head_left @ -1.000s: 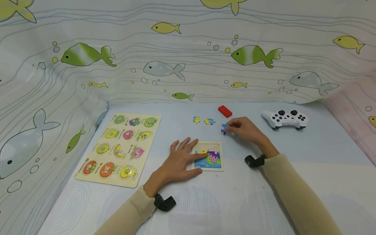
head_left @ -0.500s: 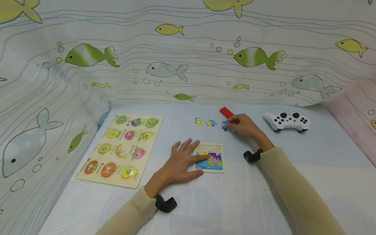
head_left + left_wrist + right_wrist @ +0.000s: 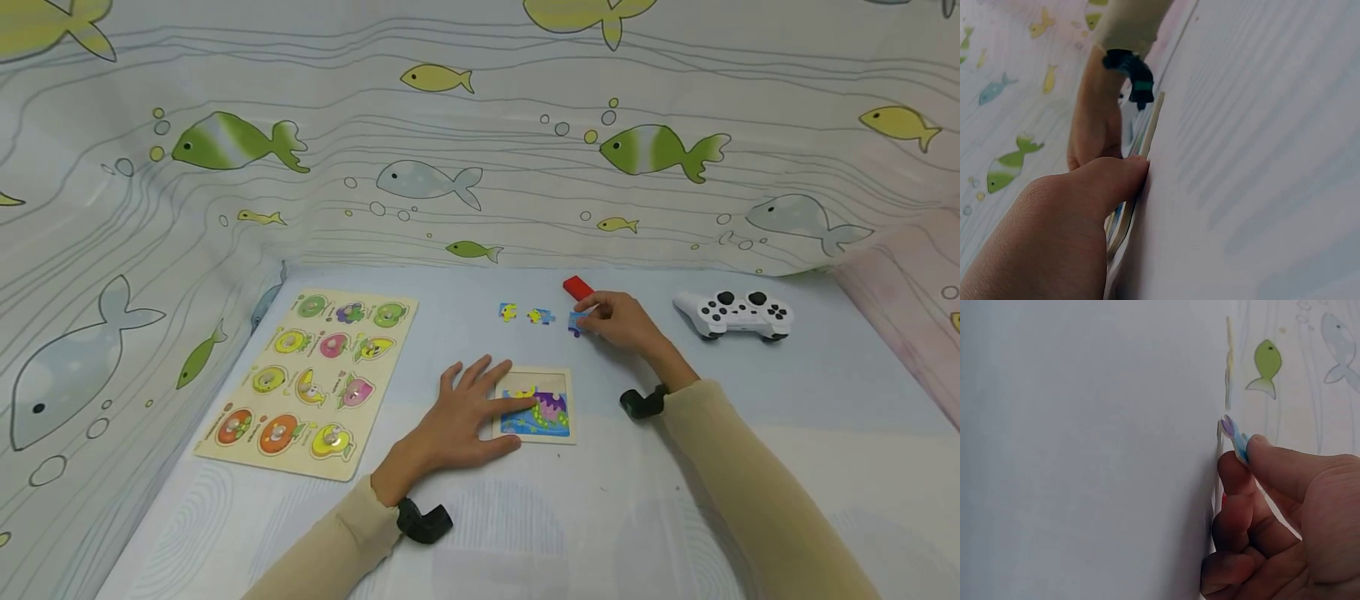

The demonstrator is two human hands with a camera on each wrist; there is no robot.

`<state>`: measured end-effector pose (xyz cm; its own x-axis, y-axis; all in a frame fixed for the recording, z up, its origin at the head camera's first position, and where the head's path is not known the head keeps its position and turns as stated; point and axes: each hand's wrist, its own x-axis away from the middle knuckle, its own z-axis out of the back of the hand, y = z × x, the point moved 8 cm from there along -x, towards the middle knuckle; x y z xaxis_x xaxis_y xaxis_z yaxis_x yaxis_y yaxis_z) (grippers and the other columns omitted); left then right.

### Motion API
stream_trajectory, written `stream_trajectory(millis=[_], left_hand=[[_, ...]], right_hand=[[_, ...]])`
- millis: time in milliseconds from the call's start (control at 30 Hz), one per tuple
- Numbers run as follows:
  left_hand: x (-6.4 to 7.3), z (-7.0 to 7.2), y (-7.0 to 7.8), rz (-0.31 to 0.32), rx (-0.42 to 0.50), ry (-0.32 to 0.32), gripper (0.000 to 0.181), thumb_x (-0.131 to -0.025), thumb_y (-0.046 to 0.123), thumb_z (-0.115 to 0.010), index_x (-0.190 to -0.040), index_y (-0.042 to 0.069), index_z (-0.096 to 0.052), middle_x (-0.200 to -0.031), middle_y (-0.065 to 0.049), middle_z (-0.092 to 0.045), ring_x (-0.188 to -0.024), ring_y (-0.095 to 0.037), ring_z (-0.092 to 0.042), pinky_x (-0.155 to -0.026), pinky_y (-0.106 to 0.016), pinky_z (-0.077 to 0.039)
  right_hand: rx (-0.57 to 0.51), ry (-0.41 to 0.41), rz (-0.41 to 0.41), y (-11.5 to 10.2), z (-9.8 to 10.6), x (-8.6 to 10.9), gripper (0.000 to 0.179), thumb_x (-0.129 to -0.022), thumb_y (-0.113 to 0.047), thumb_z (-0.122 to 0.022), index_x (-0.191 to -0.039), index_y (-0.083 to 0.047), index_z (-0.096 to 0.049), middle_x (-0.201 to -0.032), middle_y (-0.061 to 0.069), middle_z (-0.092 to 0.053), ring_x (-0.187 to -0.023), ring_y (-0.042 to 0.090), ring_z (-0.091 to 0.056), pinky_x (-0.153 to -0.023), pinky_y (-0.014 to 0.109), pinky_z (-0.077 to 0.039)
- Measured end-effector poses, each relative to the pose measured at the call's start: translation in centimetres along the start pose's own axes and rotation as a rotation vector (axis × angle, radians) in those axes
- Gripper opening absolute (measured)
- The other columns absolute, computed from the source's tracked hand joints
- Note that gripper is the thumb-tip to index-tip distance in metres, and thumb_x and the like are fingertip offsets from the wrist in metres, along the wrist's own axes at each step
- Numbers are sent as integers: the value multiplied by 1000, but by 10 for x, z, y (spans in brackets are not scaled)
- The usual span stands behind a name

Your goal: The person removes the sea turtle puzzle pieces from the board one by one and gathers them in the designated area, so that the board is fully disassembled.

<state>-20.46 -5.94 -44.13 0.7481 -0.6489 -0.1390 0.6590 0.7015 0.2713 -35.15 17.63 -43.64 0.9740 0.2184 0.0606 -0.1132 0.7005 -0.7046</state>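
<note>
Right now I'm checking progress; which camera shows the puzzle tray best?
Head view: the puzzle tray shows from above, partly under the left hand. Left wrist view shows it nearly edge-on, partly behind the thumb; right wrist view, not at all.

Person, 2 arms in view. Left sleeve [image 3: 330, 542] and right sleeve [image 3: 750, 475]: long, plain, beige. Left one creased just behind its cuff; right one smoother, cuff edge rounded. 1 dark device at each wrist: left unit [image 3: 424, 522], right unit [image 3: 642, 403]. Both black, stubby, bent like a pipe elbow. Left wrist view: right unit curved, small green patch near its end. Left grip [image 3: 461, 417], right grip [image 3: 618, 321]: bare; 5 digits visible on the left.
</note>
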Motion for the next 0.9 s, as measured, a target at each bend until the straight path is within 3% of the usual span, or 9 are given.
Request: stream_trajectory(millis=[433, 600, 900], left_hand=[[0, 0, 1, 1, 6, 3, 54, -93, 62, -55, -145, 46, -53, -166, -9, -33, -156, -38, -22, -117, -67, -16], [-1, -1, 0, 12, -3, -8, 55, -93, 64, -53, -146, 48, -51, -167, -7, -31, -156, -37, -20, -118, -66, -15], [0, -1, -1, 13, -13, -15, 54, -94, 64, -53, -146, 49, -51, -168, -6, -31, -156, -37, -21, -118, -66, -16]], right_hand=[[-7, -40, -50, 0, -2, 2, 29, -95, -24, -70, -119, -8, -71, -103, 12, -65, -92, 25, -54, -74, 29, -46], [11, -67, -19, -3, -3, 3, 35, -89, -24, -78, -119, -9, -70, -103, 11, -63, -93, 26, -54, -77, 31, -45], [51, -65, 11, -11, -6, 3, 34, -89, -19, -78, -118, -6, -68, -100, 12, -60, -93, 27, -54, -76, 30, -45]])
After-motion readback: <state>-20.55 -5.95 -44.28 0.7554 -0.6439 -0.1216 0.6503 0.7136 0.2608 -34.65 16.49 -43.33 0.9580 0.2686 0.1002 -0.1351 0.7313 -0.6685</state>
